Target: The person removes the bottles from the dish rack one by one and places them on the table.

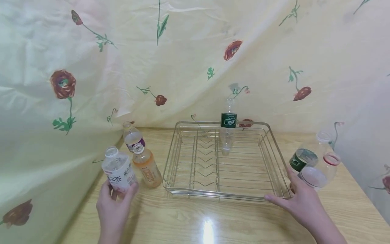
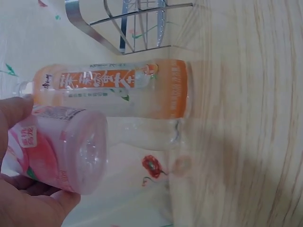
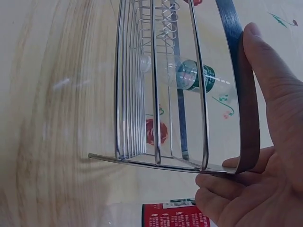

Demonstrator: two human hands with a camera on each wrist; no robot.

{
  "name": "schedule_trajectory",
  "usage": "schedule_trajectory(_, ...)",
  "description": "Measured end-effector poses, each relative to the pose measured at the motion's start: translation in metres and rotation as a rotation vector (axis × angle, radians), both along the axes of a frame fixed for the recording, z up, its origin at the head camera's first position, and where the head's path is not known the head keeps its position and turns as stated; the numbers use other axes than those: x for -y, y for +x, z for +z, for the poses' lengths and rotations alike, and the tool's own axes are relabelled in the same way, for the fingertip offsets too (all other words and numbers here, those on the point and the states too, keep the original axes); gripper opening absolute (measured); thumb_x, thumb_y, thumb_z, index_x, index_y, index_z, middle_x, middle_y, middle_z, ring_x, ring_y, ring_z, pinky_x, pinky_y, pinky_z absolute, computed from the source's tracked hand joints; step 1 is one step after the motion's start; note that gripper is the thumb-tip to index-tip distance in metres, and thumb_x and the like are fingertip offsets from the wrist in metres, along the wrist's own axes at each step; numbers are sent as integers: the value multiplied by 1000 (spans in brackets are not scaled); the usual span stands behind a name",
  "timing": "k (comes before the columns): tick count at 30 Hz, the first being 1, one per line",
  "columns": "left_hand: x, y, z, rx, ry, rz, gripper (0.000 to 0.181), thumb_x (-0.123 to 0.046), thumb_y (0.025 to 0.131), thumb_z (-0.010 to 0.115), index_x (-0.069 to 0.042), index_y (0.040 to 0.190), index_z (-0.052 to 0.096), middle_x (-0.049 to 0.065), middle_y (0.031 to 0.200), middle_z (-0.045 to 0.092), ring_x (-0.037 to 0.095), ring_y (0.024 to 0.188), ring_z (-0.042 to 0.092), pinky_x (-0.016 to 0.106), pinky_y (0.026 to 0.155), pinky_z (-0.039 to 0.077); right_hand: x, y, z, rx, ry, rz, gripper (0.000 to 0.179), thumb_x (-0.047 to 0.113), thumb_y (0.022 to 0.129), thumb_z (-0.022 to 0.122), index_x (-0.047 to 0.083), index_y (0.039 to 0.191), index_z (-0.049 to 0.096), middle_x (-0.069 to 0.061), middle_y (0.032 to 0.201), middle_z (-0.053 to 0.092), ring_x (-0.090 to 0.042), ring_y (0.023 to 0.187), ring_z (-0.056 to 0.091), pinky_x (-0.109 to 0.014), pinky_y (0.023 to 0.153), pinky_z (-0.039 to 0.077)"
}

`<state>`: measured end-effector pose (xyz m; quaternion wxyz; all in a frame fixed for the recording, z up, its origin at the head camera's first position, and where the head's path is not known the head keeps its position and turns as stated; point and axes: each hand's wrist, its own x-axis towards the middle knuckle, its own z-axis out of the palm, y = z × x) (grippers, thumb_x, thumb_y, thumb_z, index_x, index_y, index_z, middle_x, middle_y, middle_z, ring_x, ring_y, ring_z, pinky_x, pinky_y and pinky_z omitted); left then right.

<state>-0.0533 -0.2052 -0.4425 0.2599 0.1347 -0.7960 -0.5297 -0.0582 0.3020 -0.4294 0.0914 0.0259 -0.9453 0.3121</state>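
Note:
My left hand [image 1: 117,200] holds a clear plastic bottle with a white and pink label [image 1: 119,173], its base raised off the table in the left wrist view. Close beside it stands an orange-labelled plastic bottle [image 1: 148,168], with a purple-labelled bottle [image 1: 133,138] behind. At the near right corner of a wire dish rack [image 1: 219,195], my right hand [image 1: 300,196] grips the metal rim [image 3: 248,104], thumb on top and fingers curled under. Inside the rack, a green-labelled bottle [image 1: 228,121] stands neck down against the back side.
Right of the rack stand another green-labelled bottle [image 1: 300,159] and a clear bottle with a red neck ring [image 1: 320,174]; a red label [image 3: 175,215] shows in the right wrist view. Flowered cloth [image 1: 182,67] hangs behind and left of the wooden table [image 1: 176,220].

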Motion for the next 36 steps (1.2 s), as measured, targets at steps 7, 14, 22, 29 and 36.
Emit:
schedule_trajectory(7,6,-5,-5,103,40,18,78,-32,84,86,4,140,45,20,132,52,41,122,56,9,85,46,0,0,-4,-3,-78,9,127,44,73,92,14,164,9,-38,152,32,-67,113,49,-70,85,50)
schedule_trajectory(14,10,-8,-10,132,57,50,82,-37,83,86,5,140,44,25,133,53,42,120,57,7,82,46,-2,2,-8,25,-150,7,122,38,77,91,24,165,7,-26,162,23,-67,123,40,-58,89,51)
schedule_trajectory(22,13,-15,-18,153,51,67,85,-34,81,89,3,142,43,26,133,56,38,111,61,5,73,48,-4,3,-12,61,-170,-4,118,39,81,88,29,164,4,-25,163,21,-66,126,37,-59,93,49)
schedule_trajectory(29,12,-21,-17,192,-19,66,80,-25,83,88,6,141,43,29,130,57,39,108,62,13,76,53,-5,4,-13,72,-191,-17,117,39,81,88,33,164,5,-24,163,22,-67,126,37,-73,93,40)
schedule_trajectory(36,13,-21,-15,250,-27,30,80,-18,82,88,10,139,39,34,130,53,47,113,58,57,95,52,-6,2,-12,61,-187,-14,116,39,81,88,31,164,6,-23,163,22,-66,127,36,-74,94,39)
